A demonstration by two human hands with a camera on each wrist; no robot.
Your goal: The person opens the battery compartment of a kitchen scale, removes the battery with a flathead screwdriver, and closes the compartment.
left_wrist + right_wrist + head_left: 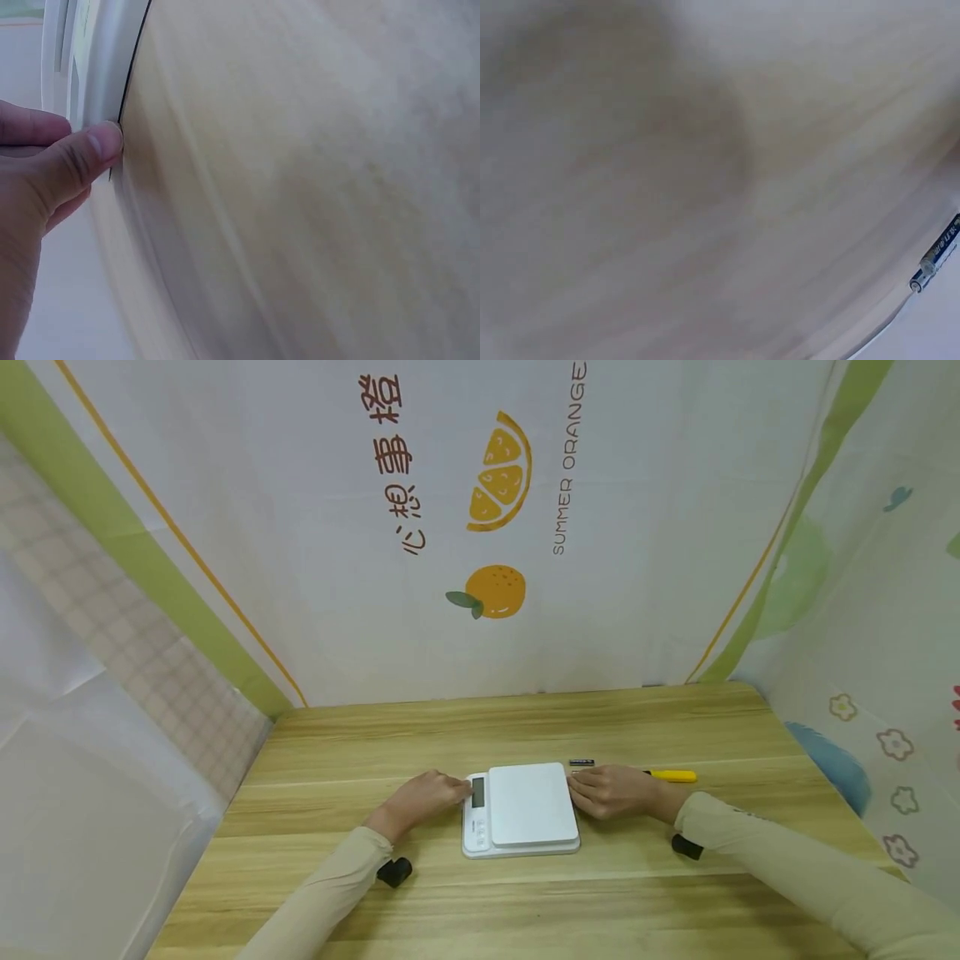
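A white kitchen scale [531, 806] with a dark display [478, 792] at its left lies flat on the wooden table. My left hand [426, 797] pinches its left edge near the display. In the left wrist view, the thumb [105, 141] presses the rim of the scale, with the fingers on the far side. My right hand [617, 791] holds the right edge with curled fingers, and their tips are partly hidden. Just beyond it lies a small dark battery [581, 762]. The right wrist view shows labelled batteries [939, 246] but not the hand clearly.
A tool with a yellow handle [673, 776] lies behind the right wrist, partly hidden by it. Black pieces [394, 872] sit by both sleeves. A white curtain [600, 627] with printed oranges hangs behind the wooden table [420, 735], and more cloth hangs at both sides.
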